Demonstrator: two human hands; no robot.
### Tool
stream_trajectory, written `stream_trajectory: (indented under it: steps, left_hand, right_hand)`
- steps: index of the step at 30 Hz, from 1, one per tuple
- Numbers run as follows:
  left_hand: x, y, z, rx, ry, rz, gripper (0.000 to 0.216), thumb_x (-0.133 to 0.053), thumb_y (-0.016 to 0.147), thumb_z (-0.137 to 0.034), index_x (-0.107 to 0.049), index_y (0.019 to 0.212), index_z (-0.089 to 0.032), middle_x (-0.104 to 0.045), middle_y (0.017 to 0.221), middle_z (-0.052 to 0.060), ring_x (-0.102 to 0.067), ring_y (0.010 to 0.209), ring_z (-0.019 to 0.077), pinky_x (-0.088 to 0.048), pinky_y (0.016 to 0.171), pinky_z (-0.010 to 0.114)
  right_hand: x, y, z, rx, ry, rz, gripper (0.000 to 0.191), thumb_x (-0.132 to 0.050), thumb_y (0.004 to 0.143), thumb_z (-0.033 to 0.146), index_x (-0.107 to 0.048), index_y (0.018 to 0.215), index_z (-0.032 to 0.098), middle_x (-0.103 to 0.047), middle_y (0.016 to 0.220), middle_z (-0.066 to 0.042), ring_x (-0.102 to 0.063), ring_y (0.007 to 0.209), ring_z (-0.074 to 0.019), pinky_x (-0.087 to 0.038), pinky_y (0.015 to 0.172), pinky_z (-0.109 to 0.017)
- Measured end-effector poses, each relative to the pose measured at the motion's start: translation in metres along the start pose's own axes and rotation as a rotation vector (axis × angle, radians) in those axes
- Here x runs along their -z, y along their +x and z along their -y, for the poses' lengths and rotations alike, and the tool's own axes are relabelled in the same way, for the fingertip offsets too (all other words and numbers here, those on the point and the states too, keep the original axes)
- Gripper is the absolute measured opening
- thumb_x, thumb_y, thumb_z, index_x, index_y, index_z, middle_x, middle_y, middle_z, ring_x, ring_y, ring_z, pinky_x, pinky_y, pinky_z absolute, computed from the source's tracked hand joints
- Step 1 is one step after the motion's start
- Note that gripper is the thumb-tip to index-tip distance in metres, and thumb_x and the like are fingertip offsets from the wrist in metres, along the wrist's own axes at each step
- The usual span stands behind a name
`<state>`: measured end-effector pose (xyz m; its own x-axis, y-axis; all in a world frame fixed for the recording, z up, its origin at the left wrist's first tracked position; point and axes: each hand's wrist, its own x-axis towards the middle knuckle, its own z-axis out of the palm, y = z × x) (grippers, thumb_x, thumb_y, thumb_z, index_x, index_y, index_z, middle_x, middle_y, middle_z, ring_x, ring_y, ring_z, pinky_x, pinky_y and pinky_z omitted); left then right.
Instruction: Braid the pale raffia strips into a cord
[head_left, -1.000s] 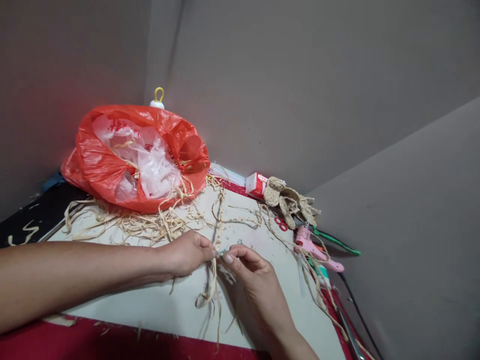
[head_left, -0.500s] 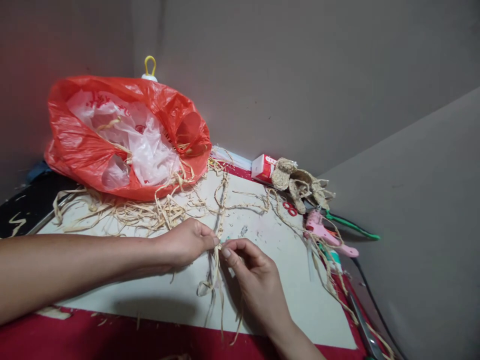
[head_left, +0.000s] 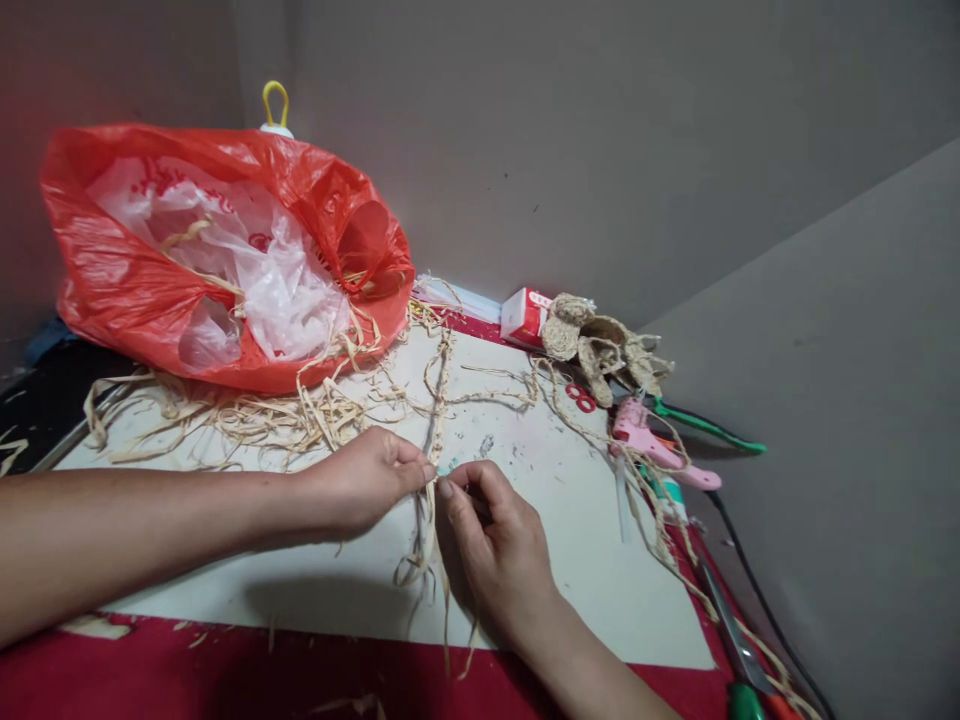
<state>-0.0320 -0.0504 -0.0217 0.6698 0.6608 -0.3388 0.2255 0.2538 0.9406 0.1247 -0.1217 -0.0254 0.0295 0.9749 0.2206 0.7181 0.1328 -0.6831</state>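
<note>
A braided cord of pale raffia strands [head_left: 437, 400] runs across a white board [head_left: 555, 560] from the far edge toward me. My left hand [head_left: 360, 482] pinches it from the left, fingers closed on the strands. From the right, my right hand [head_left: 495, 545] pinches the same spot, thumb and forefinger together. Loose strand ends [head_left: 420, 570] hang below the two hands toward the board's near edge.
A red plastic bag [head_left: 142, 290] holding white plastic and raffia lies at the back left, loose raffia [head_left: 247, 415] spilling out. At the right are a red and white box [head_left: 523, 315], woven raffia pieces [head_left: 600, 352], a pink glue gun [head_left: 652, 448], green-handled scissors [head_left: 739, 660]. Grey walls close in behind and right.
The view has dropped and shifted, so bag and board sit higher and further left in the picture. Both hands stay pinched on the raffia cord; the right hand's fingers have curled in slightly.
</note>
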Motion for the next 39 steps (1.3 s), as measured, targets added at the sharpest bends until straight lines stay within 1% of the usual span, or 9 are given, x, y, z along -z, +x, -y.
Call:
stream_trajectory:
  steps: [9,12,17,21,24,30,34,37,39]
  left_hand:
    - [0.001,0.001,0.002,-0.038,0.057,0.023,0.032,-0.048,0.081,-0.042,-0.051,0.063,-0.016,-0.038,0.056,-0.005,-0.03,0.052,0.0082,-0.024,0.047,0.021]
    - [0.001,0.001,0.002,-0.048,0.088,-0.013,0.03,-0.049,0.08,-0.04,-0.054,0.065,-0.015,-0.038,0.056,-0.005,-0.03,0.052,0.0083,-0.024,0.048,0.021]
    - [-0.002,-0.002,-0.006,-0.043,0.129,-0.028,0.031,-0.046,0.081,-0.038,-0.057,0.065,-0.014,-0.036,0.054,-0.005,-0.027,0.05,0.0078,-0.021,0.046,0.021]
    - [-0.001,-0.003,-0.01,-0.069,0.225,-0.028,0.029,-0.043,0.083,-0.03,-0.06,0.064,-0.014,-0.035,0.052,-0.006,-0.028,0.049,0.0077,-0.022,0.047,0.021]
    - [0.001,-0.001,-0.007,-0.195,0.363,-0.022,0.029,-0.041,0.083,-0.024,-0.058,0.062,-0.015,-0.037,0.053,-0.005,-0.033,0.052,0.0076,-0.027,0.051,0.02]
    - [0.003,-0.001,-0.006,-0.287,0.729,-0.099,0.026,-0.044,0.081,-0.024,-0.05,0.057,-0.016,-0.044,0.052,-0.004,-0.037,0.051,0.0085,-0.026,0.053,0.023]
    - [0.003,-0.002,-0.008,-0.185,0.41,0.053,0.028,-0.039,0.084,-0.026,-0.054,0.063,-0.016,-0.059,0.062,0.0,-0.051,0.059,0.0104,-0.037,0.06,0.022]
    - [0.003,0.001,-0.007,-0.114,0.083,0.191,0.029,-0.04,0.085,-0.03,-0.054,0.065,-0.016,-0.062,0.066,0.001,-0.056,0.064,0.0117,-0.041,0.065,0.023]
    - [0.003,0.002,-0.005,-0.09,0.005,0.176,0.026,-0.045,0.082,-0.031,-0.054,0.064,-0.015,-0.06,0.066,0.001,-0.053,0.063,0.0113,-0.041,0.064,0.023]
  right_hand:
    - [-0.004,-0.003,0.0,0.062,-0.064,-0.043,0.01,-0.046,0.09,0.022,-0.048,0.081,0.02,-0.051,0.065,0.002,-0.048,0.055,-0.012,-0.035,0.054,-0.024]
    - [0.0,0.0,0.004,-0.065,0.109,-0.001,0.014,-0.05,0.089,0.028,-0.049,0.078,0.019,-0.049,0.063,0.002,-0.045,0.055,-0.0115,-0.034,0.054,-0.024]
    - [0.014,0.013,0.001,-0.473,0.65,0.311,0.027,-0.055,0.085,0.043,-0.055,0.083,0.017,-0.048,0.059,0.004,-0.032,0.045,-0.0071,-0.022,0.041,-0.02]
    - [0.019,0.017,-0.004,-0.567,0.825,0.537,0.034,-0.058,0.083,0.047,-0.058,0.075,0.014,-0.035,0.047,0.008,-0.019,0.04,-0.005,-0.01,0.039,-0.021]
    - [0.017,0.017,-0.003,-0.622,0.922,0.49,0.031,-0.063,0.08,0.042,-0.059,0.07,0.013,-0.029,0.042,0.01,-0.017,0.039,-0.004,-0.008,0.038,-0.019]
    - [0.008,0.011,0.007,-0.694,1.08,0.394,0.024,-0.064,0.079,0.035,-0.062,0.071,0.012,-0.043,0.046,0.006,-0.025,0.036,-0.0026,-0.017,0.035,-0.016]
    - [0.005,0.007,0.01,-0.639,0.962,0.358,0.029,-0.061,0.08,0.04,-0.063,0.073,0.012,-0.058,0.058,-0.001,-0.048,0.046,-0.0078,-0.038,0.043,-0.019]
    - [0.005,0.004,0.015,-0.552,0.736,0.363,0.033,-0.053,0.085,0.043,-0.062,0.074,0.013,-0.059,0.061,-0.003,-0.052,0.053,-0.0112,-0.042,0.049,-0.022]
    - [0.004,0.002,0.018,-0.422,0.53,0.314,0.032,-0.048,0.088,0.04,-0.058,0.07,0.015,-0.056,0.06,-0.001,-0.049,0.054,-0.0111,-0.039,0.05,-0.022]
